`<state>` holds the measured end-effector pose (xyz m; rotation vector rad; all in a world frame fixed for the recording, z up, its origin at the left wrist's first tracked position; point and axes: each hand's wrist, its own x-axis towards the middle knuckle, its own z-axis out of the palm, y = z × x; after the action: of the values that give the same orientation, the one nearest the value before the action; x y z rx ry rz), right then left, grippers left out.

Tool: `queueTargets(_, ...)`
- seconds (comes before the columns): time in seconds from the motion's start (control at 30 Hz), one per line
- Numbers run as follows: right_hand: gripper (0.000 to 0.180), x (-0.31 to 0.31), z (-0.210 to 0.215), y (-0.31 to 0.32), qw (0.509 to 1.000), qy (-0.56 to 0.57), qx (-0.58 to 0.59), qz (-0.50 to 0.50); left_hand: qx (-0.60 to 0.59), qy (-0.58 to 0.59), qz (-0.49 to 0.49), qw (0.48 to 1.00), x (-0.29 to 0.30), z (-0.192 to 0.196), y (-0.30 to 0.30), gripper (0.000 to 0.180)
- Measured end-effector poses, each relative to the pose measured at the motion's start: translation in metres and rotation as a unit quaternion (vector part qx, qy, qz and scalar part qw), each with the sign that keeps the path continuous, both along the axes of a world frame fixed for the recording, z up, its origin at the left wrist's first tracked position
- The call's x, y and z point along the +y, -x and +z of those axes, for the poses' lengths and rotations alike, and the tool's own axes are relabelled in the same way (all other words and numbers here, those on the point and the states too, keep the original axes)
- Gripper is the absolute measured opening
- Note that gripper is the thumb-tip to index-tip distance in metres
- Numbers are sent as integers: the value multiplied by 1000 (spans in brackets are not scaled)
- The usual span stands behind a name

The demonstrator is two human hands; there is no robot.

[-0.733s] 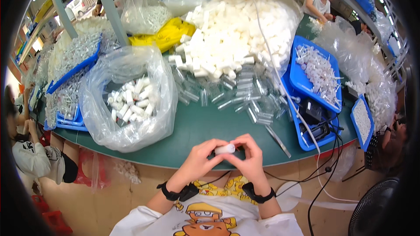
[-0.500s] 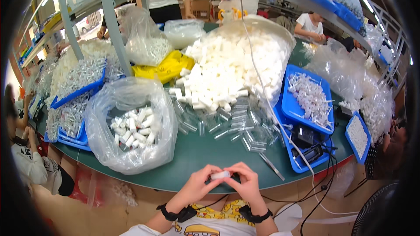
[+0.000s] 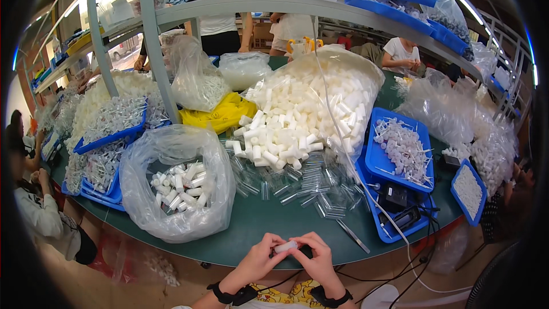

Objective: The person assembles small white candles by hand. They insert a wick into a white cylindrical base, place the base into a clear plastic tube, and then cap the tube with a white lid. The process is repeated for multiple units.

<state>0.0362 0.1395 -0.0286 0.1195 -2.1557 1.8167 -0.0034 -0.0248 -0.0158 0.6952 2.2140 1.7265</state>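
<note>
At the table's near edge, my left hand [image 3: 259, 258] and my right hand [image 3: 317, 256] pinch a short white plastic cylinder [image 3: 286, 246] between them. It lies roughly sideways, one end in each hand's fingertips. Whether the right fingers hold a further small part at its end is hidden. Beyond the hands are scattered clear plastic tubes [image 3: 309, 180]. A pair of metal tweezers [image 3: 353, 236] rests to the right of them. A clear bag [image 3: 220, 217] of white cylinders, some with dark parts, stands open at the left.
A large bag of white cylinders [image 3: 297, 114] spills over the table's middle. Blue trays [image 3: 374, 163] with small white stemmed parts and a black device [image 3: 394, 195] stand right, a white cable [image 3: 380, 194] crossing them. A grey shelf [image 3: 251, 4] spans above. Other people work around.
The view has tilted up, so the table and shelf sit lower in the picture. Both hands keep their grip on the white cylinder, which shows little change of angle.
</note>
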Motion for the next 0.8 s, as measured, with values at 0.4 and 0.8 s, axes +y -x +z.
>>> queueTargets(0.4,22,3,-3,1,1000,11,-12,11,50,25,-8,998,0,-16,2,28)
queueTargets(0.8,48,15,9,-5,973,162,-23,164,-89,-117,-75,986,0,-7,-5,28)
